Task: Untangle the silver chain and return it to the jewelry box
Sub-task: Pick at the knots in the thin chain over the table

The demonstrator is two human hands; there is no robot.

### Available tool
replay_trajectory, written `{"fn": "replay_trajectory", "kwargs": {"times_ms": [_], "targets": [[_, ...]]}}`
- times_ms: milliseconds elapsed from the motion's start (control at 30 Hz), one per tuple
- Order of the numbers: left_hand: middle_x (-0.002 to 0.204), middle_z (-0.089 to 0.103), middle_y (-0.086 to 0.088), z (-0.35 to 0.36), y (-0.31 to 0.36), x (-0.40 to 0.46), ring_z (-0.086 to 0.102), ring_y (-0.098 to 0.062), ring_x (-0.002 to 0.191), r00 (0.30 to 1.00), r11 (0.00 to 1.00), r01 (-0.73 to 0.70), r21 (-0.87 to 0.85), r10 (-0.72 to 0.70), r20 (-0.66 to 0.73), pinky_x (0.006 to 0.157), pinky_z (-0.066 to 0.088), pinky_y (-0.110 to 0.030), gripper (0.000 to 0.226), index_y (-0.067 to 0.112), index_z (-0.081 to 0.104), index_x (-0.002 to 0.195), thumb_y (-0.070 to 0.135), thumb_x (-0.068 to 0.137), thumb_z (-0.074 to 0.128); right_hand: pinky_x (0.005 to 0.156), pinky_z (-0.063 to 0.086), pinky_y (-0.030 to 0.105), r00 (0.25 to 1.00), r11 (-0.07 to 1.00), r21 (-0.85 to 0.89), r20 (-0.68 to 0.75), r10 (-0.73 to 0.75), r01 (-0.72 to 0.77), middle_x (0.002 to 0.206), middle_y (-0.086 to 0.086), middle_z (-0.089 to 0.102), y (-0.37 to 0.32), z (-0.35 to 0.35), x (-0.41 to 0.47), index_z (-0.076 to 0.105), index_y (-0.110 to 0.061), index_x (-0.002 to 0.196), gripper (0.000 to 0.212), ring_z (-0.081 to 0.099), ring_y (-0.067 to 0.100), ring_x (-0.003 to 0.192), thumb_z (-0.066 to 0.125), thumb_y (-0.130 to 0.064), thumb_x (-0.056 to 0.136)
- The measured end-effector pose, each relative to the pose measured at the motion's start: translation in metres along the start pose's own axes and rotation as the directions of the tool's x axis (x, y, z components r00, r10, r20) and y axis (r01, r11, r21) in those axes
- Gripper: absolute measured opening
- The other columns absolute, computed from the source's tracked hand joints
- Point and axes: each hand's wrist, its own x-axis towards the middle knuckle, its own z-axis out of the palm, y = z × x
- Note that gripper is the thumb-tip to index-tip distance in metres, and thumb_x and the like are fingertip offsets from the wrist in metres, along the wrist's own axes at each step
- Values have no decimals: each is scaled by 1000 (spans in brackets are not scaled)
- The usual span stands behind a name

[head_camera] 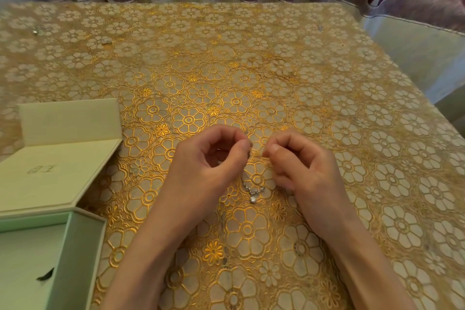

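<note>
Left hand point(214, 156) and right hand point(297, 158) each pinch silver chain point(245, 178) at fingertips, close together. Chain hangs between hands, pendant point(253, 195) lowest, equidistant. Open jewelry box point(75, 246) lies left of left hand.

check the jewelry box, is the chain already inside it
No, the silver chain hangs between the left hand and right hand over the tablecloth, while the open jewelry box sits apart at the left.

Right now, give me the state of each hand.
Left hand: fingertips pinch the silver chain.
Right hand: fingers curled, pinching the same chain, which hangs between the hands.
</note>
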Motion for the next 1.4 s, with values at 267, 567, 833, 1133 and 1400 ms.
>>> {"fn": "replay_trajectory", "kwargs": {"times_ms": [267,567,833,1133,1400], "targets": [[66,59,14,0,2,1,51,5,56,998,998,-59,-13,59,24,54,36,-5,9,18,65,72,13,79,66,57,38,12,996,982,-164,14,-94,95,73,0,55,1,3,0,63,-27,70,9,47,4,63,64,-19,73],[67,58,14,-1,1,1,48,5,57,998,998,-56,26,55,9,55,36,-6,8,19,64,72,23,77,69,54,35,10,998,991,-121,41,-52,57,66,-14,53,-1,2,-1,59,-24,66,10,45,1,58,60,-17,74],[65,55,19,-2,-3,1,45,5,58,998,995,-33,97,29,47,56,35,-6,7,24,58,74,25,79,53,43,30,8,999,995,93,22,44,-46,54,-11,48,-2,-4,0,59,-19,63,11,38,0,44,56,-14,72],[70,57,9,-1,1,1,49,7,58,997,994,-75,83,75,-1,56,37,-6,7,18,63,73,22,79,64,56,36,12,996,988,-134,44,-72,77,71,-11,53,2,2,0,66,-30,69,4,46,6,61,70,-30,68],[61,57,19,0,-1,2,49,7,54,999,996,-40,81,40,-1,54,35,-5,11,20,62,73,12,82,62,43,31,9,999,997,73,28,34,-35,63,-12,58,-1,-3,0,66,-21,66,13,41,0,49,58,-21,76]]}}
